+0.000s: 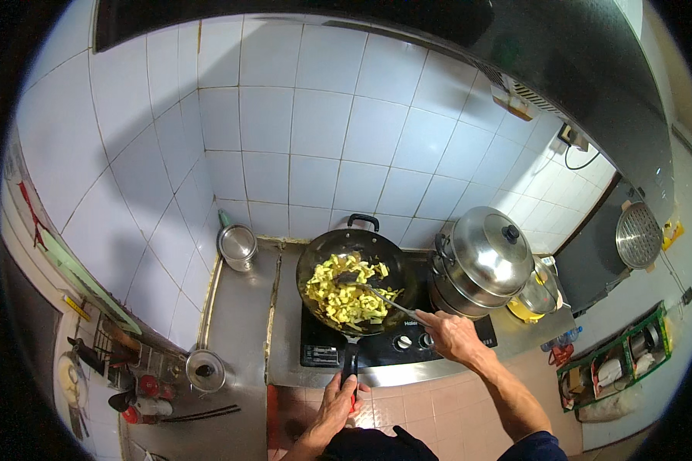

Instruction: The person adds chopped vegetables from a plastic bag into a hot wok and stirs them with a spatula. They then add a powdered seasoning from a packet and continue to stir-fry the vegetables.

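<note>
A black wok [395, 253] sits over the left part of a black gas stove [323, 346]. Chopped yellow-green food [346, 299] is spread through it. My left hand [339, 401] grips the wok's black and red handle [351, 363] near its end, below the stove's front edge. My right hand [454, 337] holds the metal shank of a spatula [395, 303], which slants down into the wok. The spatula's dark head lies among the food, partly hidden by it.
Right of the wok stands a steel steamer pot with a domed lid [484, 253], then a glass lid [539, 291]. A metal cup [238, 245] is in the left corner. On the left counter lie a small lidded pot [205, 370] and chopsticks [205, 414]. A range hood [582, 75] hangs overhead.
</note>
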Action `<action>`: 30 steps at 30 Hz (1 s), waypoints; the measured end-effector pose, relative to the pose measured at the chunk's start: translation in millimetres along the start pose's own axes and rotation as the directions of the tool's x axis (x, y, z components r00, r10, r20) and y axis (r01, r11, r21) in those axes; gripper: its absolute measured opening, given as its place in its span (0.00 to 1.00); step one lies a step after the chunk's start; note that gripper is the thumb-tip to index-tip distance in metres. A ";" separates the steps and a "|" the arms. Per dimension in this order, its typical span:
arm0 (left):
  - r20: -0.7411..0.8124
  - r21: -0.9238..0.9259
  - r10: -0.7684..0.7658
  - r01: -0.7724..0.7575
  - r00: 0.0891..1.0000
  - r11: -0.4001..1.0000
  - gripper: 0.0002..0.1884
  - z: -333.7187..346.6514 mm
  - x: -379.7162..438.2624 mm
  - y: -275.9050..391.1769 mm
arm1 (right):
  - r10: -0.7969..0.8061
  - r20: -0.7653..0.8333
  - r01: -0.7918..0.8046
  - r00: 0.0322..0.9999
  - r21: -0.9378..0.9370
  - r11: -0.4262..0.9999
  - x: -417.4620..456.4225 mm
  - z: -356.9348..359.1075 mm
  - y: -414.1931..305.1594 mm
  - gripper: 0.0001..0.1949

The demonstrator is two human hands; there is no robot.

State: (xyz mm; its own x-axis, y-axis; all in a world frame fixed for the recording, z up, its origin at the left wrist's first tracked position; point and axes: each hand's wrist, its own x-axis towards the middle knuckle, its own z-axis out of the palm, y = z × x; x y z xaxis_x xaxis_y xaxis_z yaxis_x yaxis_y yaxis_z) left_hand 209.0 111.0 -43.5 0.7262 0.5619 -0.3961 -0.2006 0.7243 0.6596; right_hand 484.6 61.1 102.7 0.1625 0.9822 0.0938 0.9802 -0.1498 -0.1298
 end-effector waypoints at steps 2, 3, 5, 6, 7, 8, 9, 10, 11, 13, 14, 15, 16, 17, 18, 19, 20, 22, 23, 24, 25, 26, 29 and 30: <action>-0.018 -0.006 -0.018 0.018 1.000 1.000 0.13 1.0 -2.0 2.5 | 0.021 0.123 -0.008 0.992 -0.110 0.994 -11.3 -28.6 -6.6 0.28; -0.022 -0.007 -0.028 0.027 0.999 1.000 0.13 3.6 -3.0 4.6 | 0.040 0.180 -0.010 0.983 -0.167 0.986 -18.6 -42.2 -8.1 0.31; -0.026 -0.014 -0.029 0.028 0.999 0.999 0.13 4.5 -4.5 5.6 | 0.084 0.184 -0.042 0.979 -0.223 0.974 -29.6 -65.4 -12.0 0.33; -0.019 -0.018 -0.034 0.033 0.999 0.999 0.13 5.8 -4.0 5.6 | 0.097 0.188 -0.047 0.977 -0.254 0.966 -37.4 -76.8 -10.1 0.34; -0.021 -0.024 -0.035 0.035 0.999 0.999 0.12 5.1 -4.1 5.5 | 0.102 0.196 -0.044 0.975 -0.279 0.959 -43.3 -85.6 -6.2 0.34; -0.015 -0.019 -0.033 0.033 0.999 0.999 0.13 2.6 -3.0 3.4 | 0.102 0.214 -0.037 0.971 -0.285 0.958 -48.7 -96.2 -4.4 0.34; 0.002 -0.009 -0.035 0.035 0.999 0.999 0.13 0.6 0.1 0.0 | 0.105 0.218 -0.037 0.970 -0.297 0.954 -56.8 -104.8 1.1 0.35; 0.005 -0.003 -0.030 0.030 1.000 1.000 0.13 -1.4 0.7 -1.3 | 0.088 0.224 -0.021 0.971 -0.286 0.958 -58.5 -112.5 3.7 0.35; 0.000 -0.009 -0.033 0.033 0.999 0.999 0.13 -2.3 0.1 -1.5 | 0.070 0.230 -0.004 0.971 -0.275 0.961 -58.5 -116.5 5.1 0.35; -0.001 -0.023 -0.040 0.040 0.999 0.999 0.13 -2.6 0.1 -0.5 | 0.109 0.279 -0.025 0.954 -0.290 0.957 -54.9 -108.5 6.7 0.35; -0.004 -0.014 -0.037 0.037 0.999 0.999 0.13 -3.6 0.3 -0.9 | 0.127 0.303 -0.033 0.944 -0.297 0.954 -51.7 -100.8 7.9 0.35; 0.002 -0.002 -0.037 0.037 0.999 0.999 0.13 -3.5 1.9 -2.1 | 0.060 0.246 0.016 0.968 -0.295 0.955 -49.3 -87.1 8.2 0.34; 0.011 0.010 -0.037 0.037 0.999 0.999 0.13 -2.5 3.5 -2.7 | 0.051 0.185 0.002 0.981 -0.275 0.961 -45.2 -64.9 13.2 0.34; 0.004 0.011 -0.039 0.039 0.999 0.999 0.12 -1.2 2.0 -0.9 | 0.033 0.122 -0.001 0.992 -0.248 0.969 -37.7 -41.5 18.3 0.34; -0.005 0.011 -0.038 0.038 0.999 0.999 0.11 1.0 -0.6 2.2 | 0.044 0.070 -0.029 0.997 -0.206 0.978 -30.2 -28.1 19.1 0.34; -0.019 0.011 -0.034 0.034 0.999 0.999 0.11 2.1 -2.7 5.3 | 0.053 0.018 -0.050 0.998 -0.158 0.986 -21.6 -15.9 18.4 0.33; -0.027 0.001 -0.040 0.040 0.999 0.999 0.11 2.5 -3.9 6.5 | 0.100 -0.032 -0.104 0.994 -0.150 0.983 -15.3 -2.5 15.6 0.33; -0.045 -0.025 -0.052 0.051 0.998 0.998 0.11 1.7 -5.6 7.4 | 0.053 -0.132 -0.074 0.990 -0.158 0.985 -7.2 5.0 10.6 0.33; -0.051 -0.023 -0.046 0.045 0.998 0.999 0.11 0.2 -5.8 9.4 | 0.031 -0.182 -0.061 0.983 -0.164 0.985 -3.0 6.9 7.9 0.33; -0.056 -0.022 -0.043 0.042 0.997 0.999 0.11 -0.9 -6.0 9.8 | 0.011 -0.185 -0.043 0.983 -0.168 0.985 3.8 3.8 4.9 0.34; -0.059 -0.021 -0.043 0.042 0.997 0.999 0.11 -1.5 -5.8 9.5 | -0.003 -0.187 -0.026 0.982 -0.157 0.987 10.9 -1.2 -0.6 0.34; -0.054 -0.025 -0.033 0.032 0.998 0.999 0.11 -2.8 -5.1 8.5 | -0.017 -0.188 -0.011 0.982 -0.146 0.989 19.3 -6.6 -9.0 0.34; -0.061 -0.032 -0.006 0.004 0.998 0.999 0.11 -4.9 -3.6 3.9 | -0.073 -0.154 0.047 0.985 -0.165 0.985 43.8 -1.3 -26.9 0.34; -0.077 -0.031 0.002 -0.004 0.997 1.000 0.12 -3.4 -3.2 2.7 | -0.111 -0.149 0.085 0.983 -0.173 0.981 50.8 9.2 -26.3 0.33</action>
State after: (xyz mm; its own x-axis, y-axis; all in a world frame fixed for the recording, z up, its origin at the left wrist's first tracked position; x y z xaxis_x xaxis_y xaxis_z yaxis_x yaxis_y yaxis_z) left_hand 204.0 112.5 -42.7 0.6729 0.5925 -0.4429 -0.2238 0.7337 0.6415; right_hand 466.1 116.0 101.8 0.0675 0.9650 0.2535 0.9952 -0.0832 0.0516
